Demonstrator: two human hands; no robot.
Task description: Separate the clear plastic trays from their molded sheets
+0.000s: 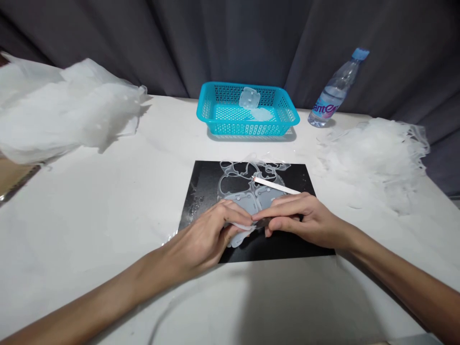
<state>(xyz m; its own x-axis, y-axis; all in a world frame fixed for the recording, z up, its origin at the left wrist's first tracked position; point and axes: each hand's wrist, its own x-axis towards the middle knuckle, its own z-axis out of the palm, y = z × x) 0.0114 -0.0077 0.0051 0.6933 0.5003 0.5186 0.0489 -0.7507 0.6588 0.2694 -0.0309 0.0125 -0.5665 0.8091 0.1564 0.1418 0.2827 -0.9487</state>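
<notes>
Silicone sheet (240,196) lies on the black mat (208,184), its near edge pinched by the left hand (208,235), the right hand (298,218) gripping a white-handled knife (276,186), with the blue basket (247,111) beyond the mat.

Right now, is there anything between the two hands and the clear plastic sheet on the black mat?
Nothing visible. The left hand and right hand already pinch the clear plastic sheet on the black mat. A white stick lies across the sheet, behind the fingers.
</notes>
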